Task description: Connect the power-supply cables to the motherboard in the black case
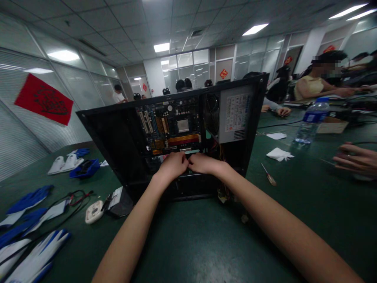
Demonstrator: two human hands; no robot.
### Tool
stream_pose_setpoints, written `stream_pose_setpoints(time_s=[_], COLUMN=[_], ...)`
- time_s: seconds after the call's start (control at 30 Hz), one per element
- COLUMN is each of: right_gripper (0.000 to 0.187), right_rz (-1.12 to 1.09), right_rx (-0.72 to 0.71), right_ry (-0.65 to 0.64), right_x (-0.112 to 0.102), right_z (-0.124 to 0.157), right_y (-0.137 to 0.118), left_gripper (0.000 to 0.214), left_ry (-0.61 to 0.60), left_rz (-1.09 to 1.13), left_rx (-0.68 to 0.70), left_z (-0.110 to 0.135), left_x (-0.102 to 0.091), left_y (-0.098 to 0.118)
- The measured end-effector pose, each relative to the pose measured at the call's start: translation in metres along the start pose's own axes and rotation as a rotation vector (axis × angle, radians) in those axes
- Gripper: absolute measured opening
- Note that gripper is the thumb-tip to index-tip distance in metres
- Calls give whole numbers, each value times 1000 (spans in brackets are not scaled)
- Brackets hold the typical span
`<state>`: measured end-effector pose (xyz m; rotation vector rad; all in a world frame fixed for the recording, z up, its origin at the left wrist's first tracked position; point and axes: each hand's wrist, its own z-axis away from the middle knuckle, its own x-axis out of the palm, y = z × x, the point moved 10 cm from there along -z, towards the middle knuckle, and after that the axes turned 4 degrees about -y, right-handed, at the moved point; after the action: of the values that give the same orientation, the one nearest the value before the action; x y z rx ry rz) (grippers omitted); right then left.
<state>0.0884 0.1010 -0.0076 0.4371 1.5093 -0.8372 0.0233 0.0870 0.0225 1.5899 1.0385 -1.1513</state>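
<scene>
An opened black computer case stands upright on the green table before me, its inside facing my way. My left hand and my right hand meet inside it, at the lower edge of the motherboard. Both hands are closed with bent fingers, and what they grip is hidden behind them. Yellow and red memory slots sit just above my fingers. At the case's upper right is a silver power supply with a round fan. Its cables hang down beside my right wrist.
Blue-and-white gloves, a white round device and a blue tray lie on the left. To the right are a screwdriver, crumpled tissue and a water bottle. Another person's hand is at the right edge.
</scene>
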Motion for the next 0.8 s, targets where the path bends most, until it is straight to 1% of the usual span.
stream_pose_setpoints(time_s=[0.13,0.2,0.23,0.3,0.37,0.4,0.47,0.5,0.57,0.63,0.7,0.8], right_gripper=[35,36,36,38,37,34,29,29,34,42,49,56], right_rz=[-21,-6,7,38,44,31,-9,-26,-46,-73,-120,-197], right_rx=[3,59,97,172,224,238,233,212,144,75,33,27], right_ry=[7,39,75,188,338,420,576,648,778,878,945,952], right_x=[0,-5,-10,-23,-39,-46,-57,-62,-68,-71,-72,-68], right_z=[1,4,6,11,19,23,29,32,36,40,41,35], right_y=[0,3,5,9,12,13,15,15,14,14,17,26], left_gripper=[11,9,8,5,3,6,15,19,24,30,36,45], left_ry=[14,41,69,168,325,418,605,683,805,869,884,867], left_rz=[32,44,46,50,97,148,296,372,505,608,677,727], left_rx=[-1,-11,-24,-50,-35,-12,36,44,19,-7,-19,-42], left_z=[0,1,2,5,10,13,20,23,29,31,29,23], left_x=[-1,-4,-8,-18,-34,-43,-58,-64,-68,-67,-62,-51], left_y=[0,0,0,0,0,-2,-10,-18,-38,-55,-66,-77])
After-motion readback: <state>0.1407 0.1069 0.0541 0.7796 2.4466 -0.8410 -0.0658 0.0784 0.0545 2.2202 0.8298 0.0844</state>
